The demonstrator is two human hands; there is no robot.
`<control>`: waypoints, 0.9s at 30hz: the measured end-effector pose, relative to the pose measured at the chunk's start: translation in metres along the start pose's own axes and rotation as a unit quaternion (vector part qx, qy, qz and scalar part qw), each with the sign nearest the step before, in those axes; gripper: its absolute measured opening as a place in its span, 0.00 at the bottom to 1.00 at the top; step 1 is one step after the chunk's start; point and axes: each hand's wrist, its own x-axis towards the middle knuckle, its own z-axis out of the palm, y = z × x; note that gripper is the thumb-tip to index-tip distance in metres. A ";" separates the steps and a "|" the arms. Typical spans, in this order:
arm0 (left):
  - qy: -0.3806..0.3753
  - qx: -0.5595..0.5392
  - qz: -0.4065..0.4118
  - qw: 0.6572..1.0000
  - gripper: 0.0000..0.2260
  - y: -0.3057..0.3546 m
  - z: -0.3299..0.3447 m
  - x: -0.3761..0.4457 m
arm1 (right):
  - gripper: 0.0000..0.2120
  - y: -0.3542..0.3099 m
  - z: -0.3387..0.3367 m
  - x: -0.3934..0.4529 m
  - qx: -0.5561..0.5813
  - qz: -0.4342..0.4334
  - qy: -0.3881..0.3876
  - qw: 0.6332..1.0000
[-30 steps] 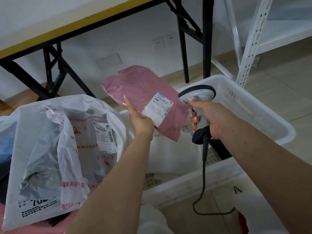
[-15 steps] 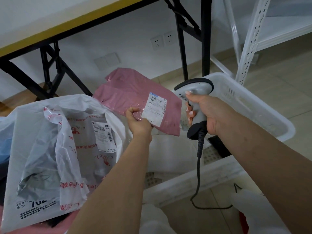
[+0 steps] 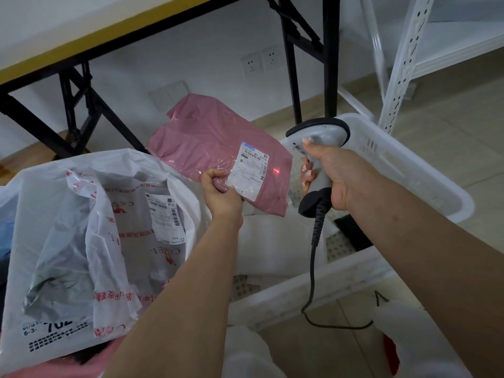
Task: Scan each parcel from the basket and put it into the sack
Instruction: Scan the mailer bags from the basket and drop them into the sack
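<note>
Left hand (image 3: pixel 222 193) pinches pink parcel (image 3: pixel 218 151) above basket (image 3: pixel 403 170), right of sack (image 3: pixel 81 227); right hand (image 3: pixel 335 178) fingers wrapped round scanner (image 3: pixel 319 159), red dot apparently just beside label (image 3: pixel 249 170).

The floor (image 3: pixel 450 126) is of pale tiles. On it stands a white plastic basket (image 3: pixel 409 170) at about 3 o'clock, and a white sack (image 3: pixel 54 214) at 8 o'clock, just beside the basket. At 11 o'clock the black legs (image 3: pixel 71 110) of a folding table rest on the floor, and at 1 o'clock the white post (image 3: pixel 401 64) of a shelf.
</note>
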 end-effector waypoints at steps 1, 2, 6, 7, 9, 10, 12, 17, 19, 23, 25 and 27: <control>0.003 0.009 0.003 1.000 0.29 0.000 0.000 0.001 | 0.15 0.000 0.000 0.000 0.000 0.002 -0.001 1.000; 0.005 0.015 0.007 1.000 0.29 -0.001 -0.001 0.002 | 0.15 0.000 0.000 0.000 -0.001 0.003 -0.001 1.000; 0.006 0.027 0.019 0.999 0.30 -0.004 -0.001 0.004 | 0.15 0.000 0.001 0.000 -0.006 0.005 0.001 1.000; 0.007 0.029 0.020 0.999 0.30 -0.005 -0.001 0.004 | 0.15 0.000 0.001 -0.001 -0.006 0.004 0.002 1.000; 0.010 0.034 0.024 0.999 0.29 -0.007 -0.001 0.005 | 0.15 0.000 0.001 0.000 -0.009 0.004 0.004 1.000; 0.009 0.038 0.024 0.999 0.29 -0.007 -0.001 0.005 | 0.15 0.000 0.001 0.000 -0.011 0.004 0.005 1.000; 0.007 0.044 0.020 0.999 0.29 -0.008 -0.001 0.005 | 0.15 0.000 0.001 0.001 -0.012 0.004 0.008 1.000; 0.006 0.048 0.031 0.998 0.28 -0.011 -0.002 0.009 | 0.15 0.001 -0.001 0.003 -0.013 0.005 0.009 1.000; 0.003 0.053 0.034 0.998 0.27 -0.012 -0.003 0.009 | 0.15 0.001 -0.001 0.004 -0.017 0.004 0.012 1.000; -0.015 0.063 0.049 0.997 0.27 -0.006 -0.002 0.001 | 0.15 0.001 -0.003 0.001 -0.022 -0.010 0.014 1.000; -0.020 0.069 0.054 0.996 0.26 0.008 0.000 -0.012 | 0.15 0.001 -0.007 -0.001 -0.028 -0.026 0.014 0.999; -0.026 0.066 0.062 0.996 0.25 0.028 0.003 -0.030 | 0.15 0.000 -0.010 -0.007 -0.027 -0.043 0.016 0.999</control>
